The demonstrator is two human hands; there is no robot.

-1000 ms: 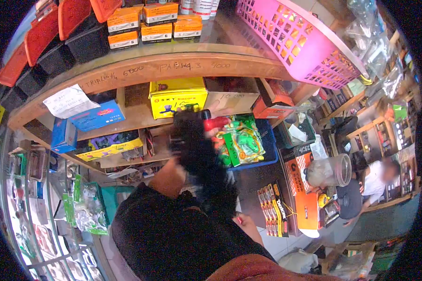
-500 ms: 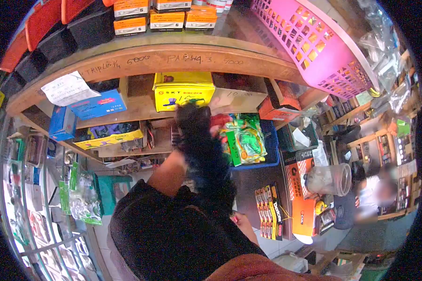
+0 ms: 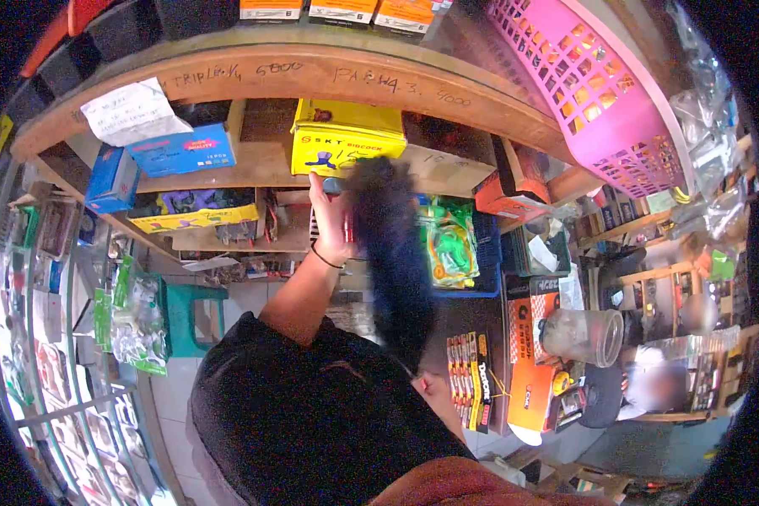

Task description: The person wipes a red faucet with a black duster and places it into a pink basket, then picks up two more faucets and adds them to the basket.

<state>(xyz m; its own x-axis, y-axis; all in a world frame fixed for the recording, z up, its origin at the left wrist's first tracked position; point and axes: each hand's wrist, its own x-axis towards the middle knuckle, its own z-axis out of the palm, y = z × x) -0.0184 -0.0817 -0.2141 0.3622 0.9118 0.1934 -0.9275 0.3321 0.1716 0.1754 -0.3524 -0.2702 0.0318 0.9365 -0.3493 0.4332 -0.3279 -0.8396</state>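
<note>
A dark, fluffy feather duster (image 3: 388, 253), smeared by motion, reaches up from my right hand (image 3: 431, 388), which is closed around its lower end. Its tip is in front of the yellow box (image 3: 346, 139) marked SKT Bibcock on the shelf. My left hand (image 3: 332, 226), a dark band on its wrist, is raised just below that box, left of the duster. Between thumb and fingers shows something small with a dark blue-grey end and some red; the duster hides part of it. Right of the duster, green packets (image 3: 451, 244) lie in a blue basket (image 3: 485, 257).
The wooden shelf edge (image 3: 312, 72) runs above the boxes. Blue boxes (image 3: 185, 156) stand at left, and a pink basket (image 3: 594, 101) overhangs at right. A clear plastic jar (image 3: 584, 336) and orange boxes (image 3: 530, 392) are at lower right. Another person (image 3: 649, 384) is beyond them.
The view has shifted, so the shelf sits higher. My left hand, behind the duster before, now shows to its left. The duster has swung slightly right relative to the yellow box.
</note>
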